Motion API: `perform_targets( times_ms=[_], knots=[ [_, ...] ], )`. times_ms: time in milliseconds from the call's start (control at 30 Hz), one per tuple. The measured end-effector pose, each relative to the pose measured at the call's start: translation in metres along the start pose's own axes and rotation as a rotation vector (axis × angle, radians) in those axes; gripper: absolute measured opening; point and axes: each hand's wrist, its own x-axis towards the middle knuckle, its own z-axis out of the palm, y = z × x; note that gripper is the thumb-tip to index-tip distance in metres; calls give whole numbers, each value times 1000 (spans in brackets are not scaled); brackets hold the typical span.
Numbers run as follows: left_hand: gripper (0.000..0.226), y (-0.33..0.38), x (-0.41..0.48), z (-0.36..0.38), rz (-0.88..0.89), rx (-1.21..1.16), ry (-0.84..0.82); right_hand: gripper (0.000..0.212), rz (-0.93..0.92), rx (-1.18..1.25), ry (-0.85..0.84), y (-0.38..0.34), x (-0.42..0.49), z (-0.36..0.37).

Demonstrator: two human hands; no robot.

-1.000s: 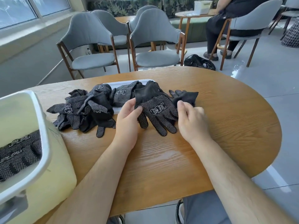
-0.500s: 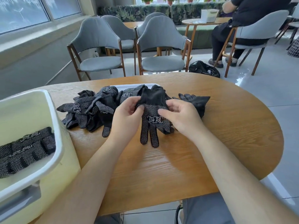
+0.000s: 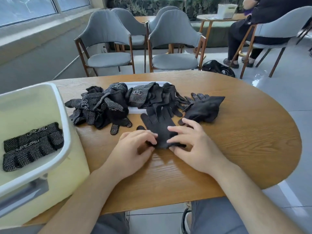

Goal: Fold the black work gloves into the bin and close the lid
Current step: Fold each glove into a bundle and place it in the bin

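Black cloth makes up the one glove point(image 3: 158, 125) that lies flat on the wooden table point(image 3: 236, 141), with its fingers pointing away from the person and its cuff close to them. The left hand point(image 3: 133, 147) has its fingers bent, and their tips pinch the left edge of the cuff. The right hand point(image 3: 194, 149) is spread out, with its fingertips point(image 3: 169, 128) pressing down on the glove's palm and the right side of the cuff. Behind the flat glove sits a messy pile of gloves point(image 3: 101, 107) (black with lots of tiny white dots), and part of the pile lies on a flat white piece point(image 3: 134, 110); I cannot tell if it is the lid. One more loose glove point(image 3: 204, 108) lies just to the right of the pile, near the right hand. The pale yellow bin point(image 3: 65, 132) with a white rim stands on the left end of the table, open on top. Inside it lie folded gloves point(image 3: 32, 146), side by side. Past the table are two grey chairs point(image 3: 108, 41) with wooden legs. A black bag point(image 3: 217, 68) sits on the floor, and another person point(image 3: 244, 27) in dark clothes sits at a far table.
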Motion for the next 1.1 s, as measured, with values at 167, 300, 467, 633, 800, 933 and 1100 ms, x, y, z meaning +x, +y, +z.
perform_targets(
  times_ms=[167, 300, 467, 633, 800, 933, 1100],
  knots=[
    [24, 6, -13, -5, 10, -9, -40, 26, -83, 14, -34, -4, -16, 4],
    [18, 14, -13, -7, 3, -73, -59, 21, -202, -39, -28, -10, -23, 9],
    [16, 13, -14, -8, -37, -168, -55, 17, -298, -52, -50, -21, -29, 19],
    [16, 17, -9, -4, -31, -113, -45, 22, -241, 36, -49, -25, -29, 13],
    [63, 21, -9, 4, -13, 247, -320, 15, -135, -107, 124, -9, -14, 6],
    [64, 26, 6, 0, -44, 248, -308, 15, 59, -246, 355, 16, 11, -10],
    [45, 47, 68, 20, -86, 97, -174, 47, 492, -271, 509, 54, 44, -34]
  ],
)
